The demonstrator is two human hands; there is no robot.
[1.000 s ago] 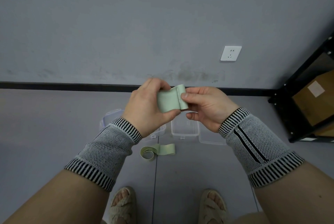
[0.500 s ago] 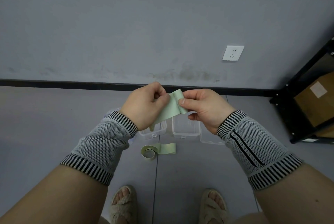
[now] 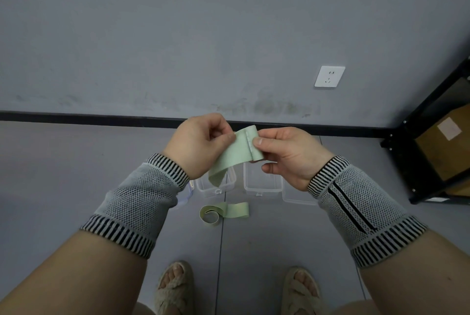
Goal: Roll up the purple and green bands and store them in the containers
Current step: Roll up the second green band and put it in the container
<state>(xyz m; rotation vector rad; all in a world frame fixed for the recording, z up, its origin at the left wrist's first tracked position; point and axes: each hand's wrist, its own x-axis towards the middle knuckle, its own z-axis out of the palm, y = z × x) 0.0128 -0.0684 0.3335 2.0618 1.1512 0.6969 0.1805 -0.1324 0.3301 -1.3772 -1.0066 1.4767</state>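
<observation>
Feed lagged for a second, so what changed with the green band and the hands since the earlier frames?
The green band, bunched compactly between both hands a second ago, now has a tail hanging down. The left hand and right hand still pinch its top. The second green band and the containers on the floor stayed put.

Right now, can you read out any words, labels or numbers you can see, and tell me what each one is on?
None can be read.
Pale label on the cardboard box: no print can be made out.
Wall socket: only plug holes, no writing.
</observation>
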